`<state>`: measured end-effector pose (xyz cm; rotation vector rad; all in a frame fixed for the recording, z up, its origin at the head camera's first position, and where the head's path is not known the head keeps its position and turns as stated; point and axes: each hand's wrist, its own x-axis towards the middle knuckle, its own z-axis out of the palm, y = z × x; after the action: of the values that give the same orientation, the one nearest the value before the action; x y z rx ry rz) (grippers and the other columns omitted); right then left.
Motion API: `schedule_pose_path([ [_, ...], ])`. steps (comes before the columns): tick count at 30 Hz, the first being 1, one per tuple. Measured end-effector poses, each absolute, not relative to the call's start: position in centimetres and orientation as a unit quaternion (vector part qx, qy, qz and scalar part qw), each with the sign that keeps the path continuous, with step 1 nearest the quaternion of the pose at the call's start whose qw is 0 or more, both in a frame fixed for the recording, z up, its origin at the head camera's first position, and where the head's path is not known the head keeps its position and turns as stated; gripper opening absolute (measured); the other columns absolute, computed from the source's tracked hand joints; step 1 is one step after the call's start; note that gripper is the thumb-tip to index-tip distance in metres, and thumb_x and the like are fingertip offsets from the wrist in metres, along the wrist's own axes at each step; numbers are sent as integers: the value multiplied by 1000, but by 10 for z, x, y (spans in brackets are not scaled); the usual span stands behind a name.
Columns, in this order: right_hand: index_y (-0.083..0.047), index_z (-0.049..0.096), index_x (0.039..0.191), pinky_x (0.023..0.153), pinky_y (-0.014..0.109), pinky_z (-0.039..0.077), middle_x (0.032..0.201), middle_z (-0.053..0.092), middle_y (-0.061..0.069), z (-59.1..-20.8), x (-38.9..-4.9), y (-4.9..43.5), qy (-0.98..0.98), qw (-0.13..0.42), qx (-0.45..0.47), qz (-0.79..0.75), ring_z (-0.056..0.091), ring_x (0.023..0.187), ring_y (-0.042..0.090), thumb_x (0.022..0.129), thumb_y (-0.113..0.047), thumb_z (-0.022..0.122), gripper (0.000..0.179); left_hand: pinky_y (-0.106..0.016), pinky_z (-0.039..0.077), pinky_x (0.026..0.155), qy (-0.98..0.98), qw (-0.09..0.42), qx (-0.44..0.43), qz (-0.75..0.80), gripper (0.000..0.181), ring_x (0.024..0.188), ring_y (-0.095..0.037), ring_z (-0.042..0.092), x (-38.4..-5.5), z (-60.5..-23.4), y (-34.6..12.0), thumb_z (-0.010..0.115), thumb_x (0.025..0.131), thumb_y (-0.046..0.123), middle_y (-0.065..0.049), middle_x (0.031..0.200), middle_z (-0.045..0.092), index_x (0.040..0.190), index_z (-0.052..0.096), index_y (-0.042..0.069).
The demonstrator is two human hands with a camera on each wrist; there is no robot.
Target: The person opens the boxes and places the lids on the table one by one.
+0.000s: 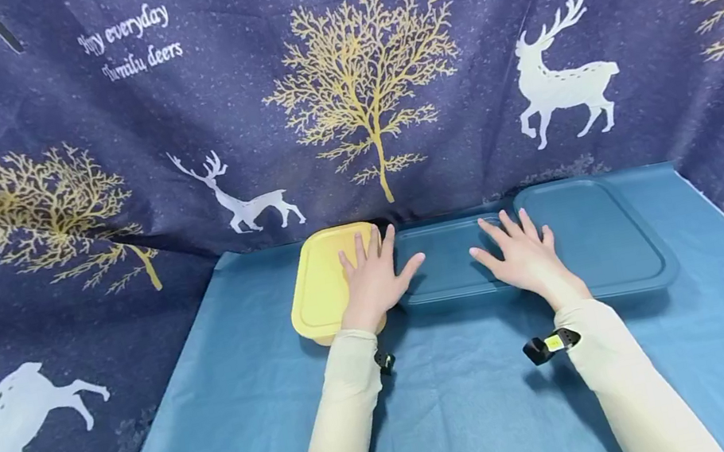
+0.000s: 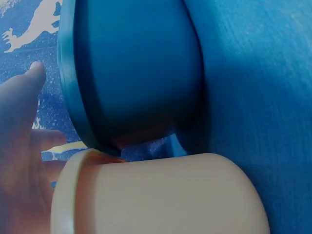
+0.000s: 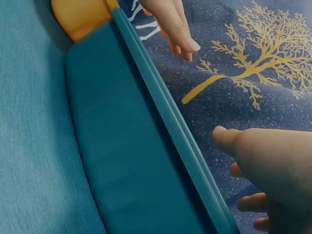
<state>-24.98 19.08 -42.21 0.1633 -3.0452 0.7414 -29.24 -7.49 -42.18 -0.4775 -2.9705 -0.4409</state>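
Observation:
Three lidded boxes stand side by side at the back of the table: a yellow one [image 1: 320, 286] on the left, a blue one [image 1: 445, 264] in the middle and a larger blue one [image 1: 600, 236] on the right. My left hand [image 1: 372, 282], fingers spread, lies over the yellow lid's right side, its thumb reaching over the middle box. My right hand [image 1: 529, 259] is spread where the two blue boxes meet. In the right wrist view, both the right hand [image 3: 278, 168] and left hand [image 3: 170, 22] appear above the middle box's rim [image 3: 168, 119]. Neither hand grips anything.
A blue cloth [image 1: 467, 409] covers the table. Right behind the boxes hangs a dark blue curtain [image 1: 468, 167] with white deer and golden trees. A small black device [image 1: 549, 346] sits on the right wrist and another [image 1: 384, 362] on the left.

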Motion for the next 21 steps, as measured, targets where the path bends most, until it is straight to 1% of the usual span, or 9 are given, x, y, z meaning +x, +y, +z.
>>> schedule_pose_path([
  [2, -14, 32, 159, 110, 75, 3, 163, 19, 26, -421, -248, 193, -967, 31, 58, 246, 4, 150, 50, 104, -57, 44, 72, -69, 3, 115, -972, 68, -168, -147, 86, 153, -39, 8, -293, -421, -76, 37, 96, 75, -13, 166, 19, 163, 20, 24],
  [4, -10, 42, 154, 110, 72, 17, 156, 35, 26, -417, -246, 199, -960, 78, 61, 261, 24, 145, 50, 105, -49, 48, 63, -63, 13, 118, -964, 102, -189, -156, 81, 150, -36, 22, -294, -417, -75, 41, 98, 69, -13, 162, 31, 161, 28, 20],
  [5, -9, 48, 151, 107, 69, 25, 150, 45, 26, -414, -245, 202, -956, 105, 59, 269, 36, 139, 49, 105, -45, 50, 58, -59, 21, 117, -958, 124, -203, -162, 77, 147, -34, 32, -294, -414, -74, 44, 100, 66, -12, 158, 39, 159, 34, 18],
  [7, -7, 58, 142, 96, 64, 41, 133, 61, 23, -406, -242, 212, -943, 162, 51, 285, 56, 120, 46, 105, -38, 52, 48, -48, 36, 112, -941, 169, -233, -177, 67, 135, -29, 48, -294, -407, -70, 50, 101, 58, -10, 146, 53, 153, 46, 15],
  [9, -8, 65, 134, 84, 57, 48, 116, 70, 19, -396, -238, 224, -930, 211, 33, 300, 66, 101, 40, 104, -34, 54, 41, -40, 45, 104, -922, 202, -269, -189, 57, 122, -24, 56, -292, -397, -65, 54, 102, 51, -7, 134, 61, 145, 55, 14],
  [11, -8, 69, 128, 77, 52, 48, 104, 73, 18, -388, -232, 238, -917, 251, 9, 310, 67, 89, 37, 104, -32, 55, 37, -37, 48, 99, -906, 218, -307, -195, 51, 117, -21, 58, -288, -388, -58, 57, 102, 47, -4, 128, 63, 140, 60, 14],
  [15, -6, 71, 122, 71, 44, 43, 98, 73, 20, -378, -220, 271, -901, 301, -41, 310, 66, 81, 34, 103, -30, 55, 35, -37, 45, 101, -882, 217, -378, -181, 47, 120, -21, 56, -280, -378, -42, 60, 101, 45, -3, 128, 64, 136, 63, 15],
  [18, -5, 71, 124, 70, 38, 40, 101, 72, 21, -375, -211, 299, -900, 303, -85, 302, 60, 75, 15, 103, -31, 54, 38, -38, 42, 104, -868, 208, -419, -166, 46, 123, -20, 55, -275, -378, -27, 61, 100, 45, -2, 130, 63, 136, 64, 15],
  [21, -5, 69, 128, 70, 35, 38, 107, 70, 22, -378, -199, 326, -900, 285, -132, 304, 45, 69, -8, 103, -35, 51, 42, -37, 40, 107, -857, 197, -453, -147, 47, 125, -19, 53, -270, -383, -7, 61, 100, 46, -1, 132, 62, 135, 64, 16],
])
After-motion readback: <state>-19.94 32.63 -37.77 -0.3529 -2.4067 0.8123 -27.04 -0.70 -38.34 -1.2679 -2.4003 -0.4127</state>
